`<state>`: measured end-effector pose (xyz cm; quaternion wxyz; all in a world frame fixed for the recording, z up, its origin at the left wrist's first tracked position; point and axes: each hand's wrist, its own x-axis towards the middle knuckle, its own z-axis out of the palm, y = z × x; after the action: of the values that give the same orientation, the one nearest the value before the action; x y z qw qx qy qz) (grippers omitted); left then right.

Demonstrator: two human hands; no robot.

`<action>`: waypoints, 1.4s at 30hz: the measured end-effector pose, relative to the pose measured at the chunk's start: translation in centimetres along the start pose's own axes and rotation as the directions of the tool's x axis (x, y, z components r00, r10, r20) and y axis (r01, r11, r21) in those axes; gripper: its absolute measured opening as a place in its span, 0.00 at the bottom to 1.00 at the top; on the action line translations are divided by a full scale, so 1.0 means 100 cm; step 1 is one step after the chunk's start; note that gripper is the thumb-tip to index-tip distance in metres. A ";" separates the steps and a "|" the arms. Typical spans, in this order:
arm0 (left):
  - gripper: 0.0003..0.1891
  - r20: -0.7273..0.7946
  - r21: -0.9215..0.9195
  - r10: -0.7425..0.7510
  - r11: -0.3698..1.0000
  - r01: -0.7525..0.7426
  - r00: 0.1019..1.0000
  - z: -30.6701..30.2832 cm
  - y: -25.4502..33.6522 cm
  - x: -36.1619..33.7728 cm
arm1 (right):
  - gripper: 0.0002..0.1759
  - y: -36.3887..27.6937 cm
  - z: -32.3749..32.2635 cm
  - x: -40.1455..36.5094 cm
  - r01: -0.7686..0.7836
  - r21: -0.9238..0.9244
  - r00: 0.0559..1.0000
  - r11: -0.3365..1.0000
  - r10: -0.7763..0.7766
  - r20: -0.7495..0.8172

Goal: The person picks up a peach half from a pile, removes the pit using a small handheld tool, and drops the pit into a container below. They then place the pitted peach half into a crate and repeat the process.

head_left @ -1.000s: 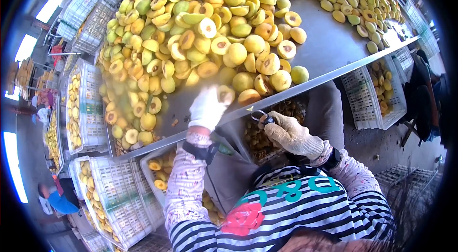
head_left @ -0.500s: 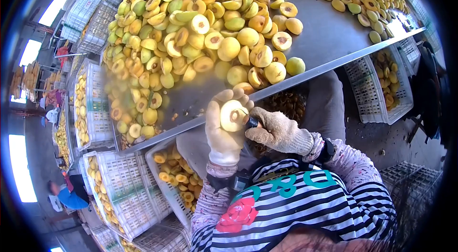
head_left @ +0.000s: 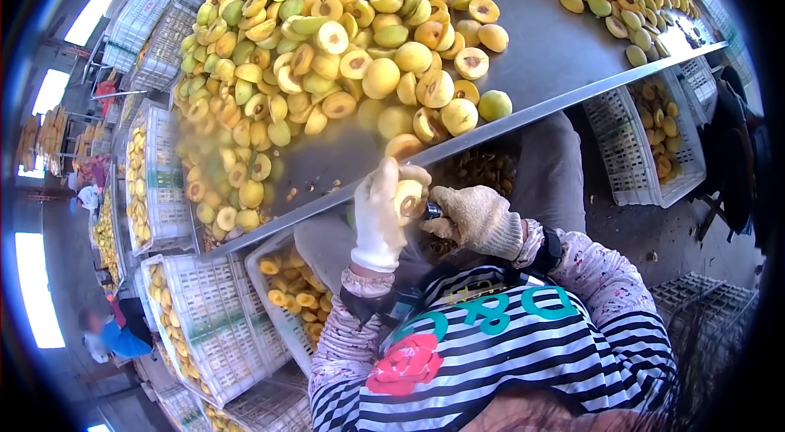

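Note:
My left hand [head_left: 379,219], in a pale glove, is closed around a yellow peach half [head_left: 407,201], whose cut face is turned toward my right hand. My right hand [head_left: 478,223], in a thicker knitted glove, grips a small dark-handled tool [head_left: 431,210]. The tool's metal end sits right at the cut face of the peach half; its tip is hidden. Both hands are over my lap, just off the edge of a metal table [head_left: 531,43]. Beyond them a large heap of peach halves [head_left: 327,47] covers much of the tabletop.
A raised metal rim [head_left: 491,135] runs along the table's near edge. White plastic crates of peach halves stand by my left leg [head_left: 217,334] and at the right [head_left: 642,146]. Dark scraps [head_left: 482,174] lie below the table edge. Another person [head_left: 123,338] is at the far left.
My left hand has turned, tilting the peach half so its cut face points more to the right. The tool stays at the fruit, and the whole view has shifted slightly.

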<state>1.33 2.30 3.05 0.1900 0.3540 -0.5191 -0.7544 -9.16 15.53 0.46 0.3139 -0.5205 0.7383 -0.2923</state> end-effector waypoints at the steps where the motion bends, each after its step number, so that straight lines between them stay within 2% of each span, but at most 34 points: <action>1: 0.19 -0.042 -0.024 0.013 1.000 -0.014 0.999 0.002 -0.002 0.000 | 0.24 0.001 0.001 0.001 0.000 -0.010 1.000 1.000 0.000 0.001; 4: 0.23 0.047 0.376 -0.029 0.926 0.009 0.998 -0.014 -0.014 0.011 | 0.23 0.008 0.006 0.003 -0.048 -0.026 0.998 0.999 0.049 0.048; 7: 0.19 0.249 0.629 -0.016 0.763 -0.150 0.968 -0.022 -0.005 0.017 | 0.21 0.009 0.005 0.006 -0.053 -0.069 0.994 0.996 0.059 0.088; 8: 0.18 0.333 0.698 -0.030 0.680 -0.226 0.942 -0.020 0.008 0.016 | 0.20 0.006 0.003 0.005 -0.038 -0.025 0.997 0.999 0.040 0.072; 10: 0.21 0.436 0.584 -0.072 0.781 -0.222 0.897 -0.019 0.030 0.005 | 0.20 0.000 -0.002 -0.002 -0.018 0.063 0.999 0.998 0.017 0.028; 11: 0.20 0.485 0.402 0.053 0.873 -0.277 0.873 -0.017 0.030 0.002 | 0.20 0.004 0.001 -0.005 0.017 0.300 1.000 0.954 -0.020 0.007; 12: 0.20 0.504 0.203 0.181 0.926 -0.319 0.845 -0.017 0.029 -0.002 | 0.21 0.003 0.000 -0.008 0.010 0.548 0.998 0.836 -0.043 0.047; 13: 0.19 0.433 0.115 0.273 0.928 -0.353 0.859 -0.014 0.016 -0.001 | 0.21 -0.001 -0.005 -0.008 -0.175 0.646 0.970 0.743 0.018 0.243; 14: 0.20 0.354 0.032 0.364 0.916 -0.400 0.862 -0.012 0.003 0.000 | 0.22 -0.004 -0.008 -0.006 -0.367 0.689 0.897 0.625 0.043 0.439; 15: 0.21 0.272 -0.040 0.447 0.890 -0.454 0.852 -0.009 -0.010 0.001 | 0.23 -0.003 -0.002 -0.004 -0.365 0.696 0.899 0.619 0.041 0.436; 16: 0.21 0.191 -0.041 0.399 0.916 -0.399 0.897 -0.006 -0.008 0.000 | 0.24 -0.003 0.002 -0.002 -0.364 0.703 0.901 0.612 0.039 0.432; 18: 0.25 0.324 0.165 0.261 0.931 -0.326 0.909 -0.006 0.010 0.002 | 0.24 -0.010 0.011 -0.007 -0.091 0.661 0.989 0.745 -0.011 0.149; 19: 0.27 0.374 0.271 0.177 0.918 -0.290 0.910 -0.008 0.020 0.005 | 0.23 -0.012 0.006 -0.004 -0.113 0.555 0.984 0.824 0.013 0.180; 20: 0.29 0.424 0.382 -0.022 0.911 -0.157 0.905 -0.013 0.026 0.012 | 0.23 -0.012 0.009 -0.005 -0.108 0.566 0.985 0.817 0.010 0.173; 22: 0.28 0.468 0.266 0.014 0.951 -0.156 0.884 -0.013 0.034 0.010 | 0.24 -0.011 0.015 -0.003 -0.086 0.589 0.989 0.804 -0.004 0.150; 23: 0.26 0.370 0.035 0.206 0.971 -0.236 0.906 -0.008 0.026 0.008 | 0.20 -0.013 0.018 -0.002 -0.034 0.719 0.995 0.695 -0.042 0.087; 24: 0.24 0.227 -0.185 0.368 0.925 -0.332 0.901 -0.002 0.013 0.007 | 0.22 -0.009 0.019 -0.001 -0.152 0.793 0.977 0.590 -0.033 0.211; 25: 0.24 0.174 -0.092 0.486 0.874 -0.477 0.856 -0.005 0.000 0.012 | 0.24 -0.003 0.019 0.000 -0.273 0.837 0.943 0.474 -0.041 0.331; 26: 0.23 0.137 -0.109 0.615 0.789 -0.605 0.777 0.002 -0.015 0.015 | 0.26 -0.002 0.019 0.001 -0.398 0.848 0.893 0.350 -0.065 0.446; 27: 0.22 0.093 -0.177 0.483 0.869 -0.463 0.871 -0.002 -0.021 0.010 | 0.26 -0.009 0.022 -0.004 -0.445 0.873 0.879 0.198 -0.087 0.468; 28: 0.21 0.055 -0.254 0.335 0.916 -0.312 0.941 0.000 -0.016 0.002 | 0.27 -0.006 0.022 -0.005 -0.527 0.848 0.822 0.060 -0.216 0.526; 30: 0.20 0.163 -0.207 0.151 0.971 -0.116 0.975 -0.003 -0.003 0.000 | 0.26 0.003 0.033 -0.006 -0.556 0.827 0.792 -0.081 -0.355 0.497; 31: 0.20 0.212 -0.174 0.060 0.985 -0.023 0.975 -0.007 0.004 0.002 | 0.26 0.005 0.035 -0.003 -0.500 0.859 0.819 0.108 -0.264 0.510; 33: 0.20 0.340 -0.134 0.000 0.990 0.049 0.940 -0.014 0.009 0.008 | 0.25 0.007 0.041 0.002 -0.372 0.801 0.882 0.469 -0.090 0.463; 34: 0.19 0.404 -0.112 -0.038 0.990 0.090 0.914 -0.015 0.010 0.010 | 0.24 0.003 0.047 0.003 -0.110 0.784 0.972 0.611 -0.098 0.212; 35: 0.20 0.456 -0.116 -0.060 0.985 0.126 0.888 -0.016 0.011 0.012 | 0.24 -0.005 0.054 0.003 0.143 0.671 0.988 0.728 -0.148 -0.049; 37: 0.20 0.543 -0.194 -0.119 0.945 0.262 0.832 -0.019 0.006 0.018 | 0.23 -0.013 0.036 -0.001 -0.245 0.853 0.949 0.460 -0.066 0.308; 38: 0.20 0.588 -0.229 -0.135 0.918 0.324 0.798 -0.021 0.002 0.022 | 0.25 -0.008 0.035 0.000 -0.365 0.878 0.889 0.311 -0.164 0.428; 39: 0.21 0.655 -0.384 -0.043 0.841 0.382 0.754 -0.021 -0.011 0.023 | 0.26 0.000 0.035 0.001 -0.488 0.857 0.811 0.167 -0.276 0.516; 40: 0.20 0.576 -0.506 -0.036 0.769 0.391 0.817 -0.016 -0.015 0.026 | 0.27 0.006 0.032 0.003 -0.607 0.794 0.720 0.035 -0.398 0.568; 41: 0.19 0.488 -0.620 -0.051 0.682 0.387 0.871 -0.011 -0.020 0.025 | 0.30 0.009 0.028 0.004 -0.658 0.752 0.688 -0.020 -0.422 0.591; 42: 0.19 0.392 -0.724 -0.081 0.587 0.362 0.916 -0.010 -0.024 0.023 | 0.29 0.021 0.040 0.002 -0.680 0.700 0.656 -0.219 -0.608 0.447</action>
<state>0.70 1.07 -0.11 0.1421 0.1717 -0.1114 -0.9685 -7.36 15.49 -3.67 0.8691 -0.0920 0.0090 -0.4860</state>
